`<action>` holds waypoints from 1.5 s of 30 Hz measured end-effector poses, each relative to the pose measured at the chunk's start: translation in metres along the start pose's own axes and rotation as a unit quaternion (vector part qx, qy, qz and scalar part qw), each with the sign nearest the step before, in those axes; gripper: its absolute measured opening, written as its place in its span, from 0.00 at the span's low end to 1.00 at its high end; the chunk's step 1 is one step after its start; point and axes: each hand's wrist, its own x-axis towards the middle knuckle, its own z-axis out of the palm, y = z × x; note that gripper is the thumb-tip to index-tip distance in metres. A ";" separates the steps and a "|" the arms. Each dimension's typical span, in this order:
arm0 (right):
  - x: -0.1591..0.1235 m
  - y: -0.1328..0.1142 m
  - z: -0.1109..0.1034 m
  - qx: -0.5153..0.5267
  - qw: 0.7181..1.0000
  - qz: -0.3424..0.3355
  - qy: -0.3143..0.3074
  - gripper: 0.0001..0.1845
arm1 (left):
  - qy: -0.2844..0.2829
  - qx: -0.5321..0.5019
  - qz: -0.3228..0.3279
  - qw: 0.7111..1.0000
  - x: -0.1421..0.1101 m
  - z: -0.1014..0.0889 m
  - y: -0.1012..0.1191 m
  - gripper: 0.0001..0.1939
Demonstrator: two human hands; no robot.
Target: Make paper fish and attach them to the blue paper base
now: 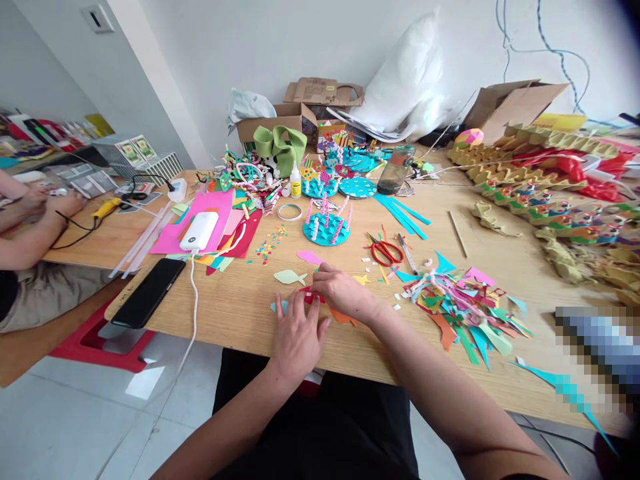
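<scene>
My left hand (299,333) lies on the table with fingers stretched out, its fingertips resting at a red paper piece (305,290). Over that same piece, my right hand (341,291) is closed in a pinch; whatever sits between its fingertips is hidden. Around my hands are a pale green paper fish (289,277), a pink paper fish (309,257), a yellow paper piece (361,280) and an orange paper piece (343,317). A bit of blue paper (284,307) shows beside my left fingers. Red-handled scissors (385,251) and a craft knife (407,255) lie beyond my right hand.
Paper scraps (465,300) heap to the right. Ahead stand a blue disc with pink twisted stems (327,230), a tape roll (290,213) and a glue bottle (295,181). A phone (149,293) and cabled white power bank (200,231) lie left, near another person's arms (35,220).
</scene>
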 end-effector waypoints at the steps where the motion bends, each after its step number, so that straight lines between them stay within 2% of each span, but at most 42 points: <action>1: 0.000 0.000 0.001 -0.004 1.000 0.001 -0.003 0.10 | 0.000 -0.002 0.000 1.000 0.000 0.000 0.000 0.20; 9: 0.003 -0.001 0.003 -0.011 1.000 0.005 -0.015 0.08 | 0.005 -0.002 -0.002 1.000 0.000 -0.001 0.000 0.20; 21: 0.003 0.002 0.003 -0.051 0.999 0.010 0.000 0.10 | -0.006 -0.003 -0.003 1.000 0.000 -0.001 0.000 0.21; 36: 0.004 0.000 0.007 -0.042 0.999 0.002 0.004 0.09 | 0.009 -0.003 0.001 1.000 0.000 0.001 0.000 0.21; 45: 0.006 -0.003 0.007 -0.056 0.998 0.008 -0.016 0.08 | 0.003 -0.001 -0.004 1.000 -0.001 0.000 0.000 0.21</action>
